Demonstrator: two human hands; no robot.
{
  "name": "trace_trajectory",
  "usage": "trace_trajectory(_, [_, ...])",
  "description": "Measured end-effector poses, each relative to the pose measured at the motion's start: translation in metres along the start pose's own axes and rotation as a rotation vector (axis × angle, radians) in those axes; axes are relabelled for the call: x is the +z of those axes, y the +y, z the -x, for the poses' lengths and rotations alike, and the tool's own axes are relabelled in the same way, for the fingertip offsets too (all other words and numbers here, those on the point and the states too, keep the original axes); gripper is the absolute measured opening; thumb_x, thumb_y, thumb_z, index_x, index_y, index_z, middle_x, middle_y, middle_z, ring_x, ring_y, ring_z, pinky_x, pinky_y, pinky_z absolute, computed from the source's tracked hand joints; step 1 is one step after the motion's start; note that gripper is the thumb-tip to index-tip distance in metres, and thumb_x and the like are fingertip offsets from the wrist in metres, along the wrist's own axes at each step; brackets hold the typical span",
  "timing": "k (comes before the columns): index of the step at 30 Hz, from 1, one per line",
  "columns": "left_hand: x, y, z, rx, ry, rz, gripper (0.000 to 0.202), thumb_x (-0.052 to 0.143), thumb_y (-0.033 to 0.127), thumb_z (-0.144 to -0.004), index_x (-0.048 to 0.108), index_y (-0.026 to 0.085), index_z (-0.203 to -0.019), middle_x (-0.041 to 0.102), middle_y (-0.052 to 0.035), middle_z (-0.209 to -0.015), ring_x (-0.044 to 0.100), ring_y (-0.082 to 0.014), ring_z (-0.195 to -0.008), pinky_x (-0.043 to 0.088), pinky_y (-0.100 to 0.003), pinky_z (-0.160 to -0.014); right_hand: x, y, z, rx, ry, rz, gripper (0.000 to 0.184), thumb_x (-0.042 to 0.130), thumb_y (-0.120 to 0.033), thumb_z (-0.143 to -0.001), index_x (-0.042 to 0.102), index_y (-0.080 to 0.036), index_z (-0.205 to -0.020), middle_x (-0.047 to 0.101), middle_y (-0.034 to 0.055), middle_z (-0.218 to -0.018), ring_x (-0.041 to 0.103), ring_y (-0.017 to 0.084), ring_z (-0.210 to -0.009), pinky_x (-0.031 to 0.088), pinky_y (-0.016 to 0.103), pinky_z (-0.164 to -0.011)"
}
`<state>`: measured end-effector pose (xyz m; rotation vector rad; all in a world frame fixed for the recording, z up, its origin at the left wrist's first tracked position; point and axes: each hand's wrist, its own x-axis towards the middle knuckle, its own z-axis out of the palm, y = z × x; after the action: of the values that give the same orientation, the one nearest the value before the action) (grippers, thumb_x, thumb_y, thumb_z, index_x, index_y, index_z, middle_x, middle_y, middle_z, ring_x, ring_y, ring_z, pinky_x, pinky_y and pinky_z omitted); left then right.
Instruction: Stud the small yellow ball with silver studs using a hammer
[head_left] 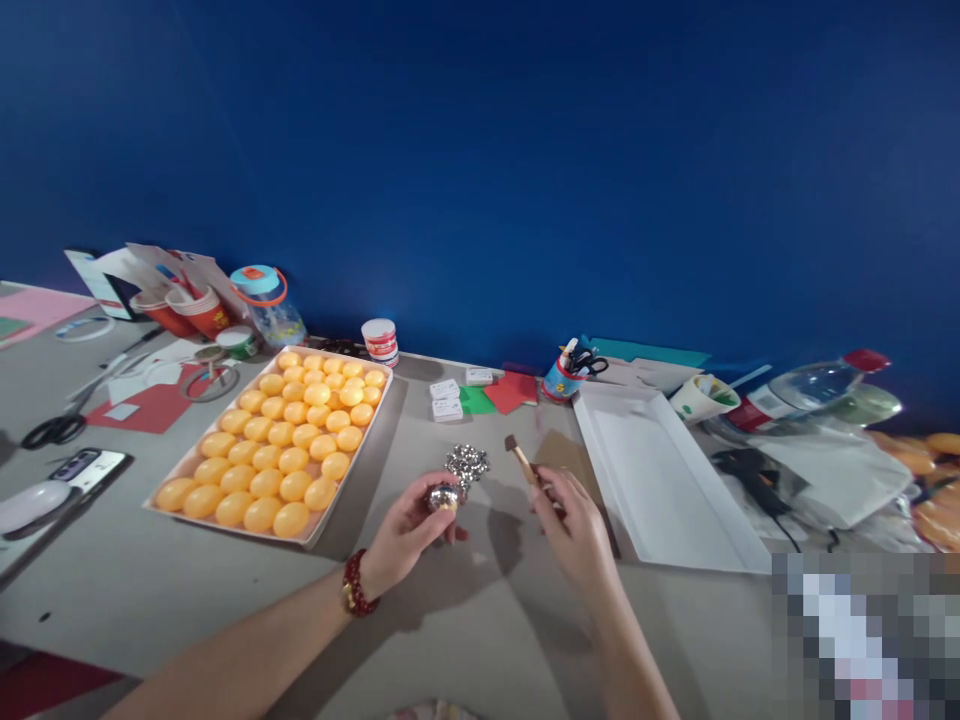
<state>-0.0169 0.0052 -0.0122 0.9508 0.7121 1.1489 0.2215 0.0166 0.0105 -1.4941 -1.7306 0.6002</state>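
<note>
My left hand (pixel 405 535), with a red bead bracelet at the wrist, is closed round a small ball covered in silver glitter (pixel 442 496), held just above the grey table (pixel 480 620). My right hand (pixel 574 525) pinches a thin brush (pixel 523 458) whose brown tip points up and to the left, a short way from the ball. A little heap of silver sequins (pixel 467 463) lies on the table just beyond the ball. To the left stands a flat tray (pixel 169 480) packed with several yellow-orange balls (pixel 289 440).
An empty white tray (pixel 652 480) lies to the right, with a black glue gun (pixel 754 480), a water bottle (pixel 821 382) and a paper cup (pixel 703 397) beyond it. Scissors (pixel 52 430), red paper, cups, a jar and a phone (pixel 82 465) crowd the left. A blue wall rises behind.
</note>
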Motion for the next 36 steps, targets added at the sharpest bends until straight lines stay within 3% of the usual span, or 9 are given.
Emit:
trace_trajectory(5, [0.002, 0.002, 0.001, -0.001, -0.012, -0.033, 0.034, 0.069, 0.034, -0.083, 0.059, 0.019, -0.112, 0.063, -0.0024, -0.091, 0.057, -0.0062, -0.055, 0.062, -0.035, -0.07, 0.005, -0.008, 0.006, 0.124, -0.063, -0.32, 0.028, 0.053, -0.037, -0.094, 0.061, -0.02, -0.116, 0.061, 0.0054, -0.086, 0.056, 0.013, -0.053, 0.048, 0.024, -0.046])
trace_trajectory(11, [0.001, 0.0, 0.001, 0.018, -0.011, -0.047, 0.033, 0.069, 0.033, -0.085, 0.059, 0.019, -0.113, 0.064, -0.0024, -0.091, 0.057, -0.0056, -0.055, 0.062, -0.034, -0.07, 0.01, -0.013, 0.011, 0.191, -0.094, -0.492, 0.033, 0.058, -0.041, -0.092, 0.061, -0.018, -0.116, 0.06, 0.0009, -0.071, 0.053, 0.012, -0.05, 0.047, 0.023, -0.045])
trace_trajectory(15, [-0.001, -0.001, -0.001, 0.035, 0.019, -0.072, 0.03, 0.068, 0.03, -0.086, 0.061, 0.02, -0.113, 0.063, -0.0021, -0.094, 0.059, -0.0059, -0.058, 0.062, -0.032, -0.071, 0.008, -0.023, 0.016, 0.151, -0.174, -0.456, 0.028, 0.058, -0.037, -0.093, 0.062, -0.019, -0.114, 0.06, 0.0, -0.071, 0.051, 0.01, -0.047, 0.046, 0.022, -0.043])
trace_trajectory(19, [-0.004, -0.001, -0.004, 0.046, 0.052, -0.058, 0.033, 0.07, 0.031, -0.085, 0.061, 0.022, -0.116, 0.063, -0.0036, -0.1, 0.06, -0.0078, -0.063, 0.062, -0.036, -0.076, 0.002, -0.037, 0.024, -0.018, -0.203, -0.352, 0.023, 0.053, -0.03, -0.096, 0.061, -0.023, -0.116, 0.062, 0.0041, -0.085, 0.058, 0.012, -0.057, 0.048, 0.022, -0.048])
trace_trajectory(24, [-0.007, -0.002, -0.007, 0.04, 0.073, -0.065, 0.031, 0.069, 0.033, -0.086, 0.06, 0.019, -0.112, 0.062, 0.0003, -0.083, 0.057, -0.0075, -0.057, 0.062, -0.036, -0.072, 0.0, -0.049, 0.028, -0.199, -0.182, -0.218, 0.025, 0.053, -0.022, -0.095, 0.06, -0.023, -0.118, 0.065, 0.0077, -0.096, 0.065, 0.017, -0.076, 0.053, 0.025, -0.066])
trace_trajectory(29, [-0.007, -0.003, -0.007, 0.052, 0.079, -0.114, 0.033, 0.07, 0.033, -0.084, 0.059, 0.018, -0.111, 0.059, 0.0031, -0.074, 0.055, -0.0059, -0.05, 0.062, -0.031, -0.063, 0.003, -0.051, 0.024, -0.141, -0.305, -0.163, 0.024, 0.05, -0.024, -0.096, 0.062, -0.021, -0.117, 0.066, 0.0082, -0.097, 0.066, 0.017, -0.078, 0.053, 0.023, -0.064])
trace_trajectory(36, [-0.005, -0.002, -0.006, 0.049, 0.071, -0.122, 0.033, 0.071, 0.033, -0.083, 0.059, 0.019, -0.11, 0.062, 0.0016, -0.081, 0.055, -0.0045, -0.049, 0.063, -0.031, -0.063, 0.003, -0.049, 0.025, -0.095, -0.292, -0.214, 0.024, 0.048, -0.025, -0.097, 0.06, -0.021, -0.118, 0.064, 0.0064, -0.092, 0.064, 0.014, -0.068, 0.053, 0.021, -0.057])
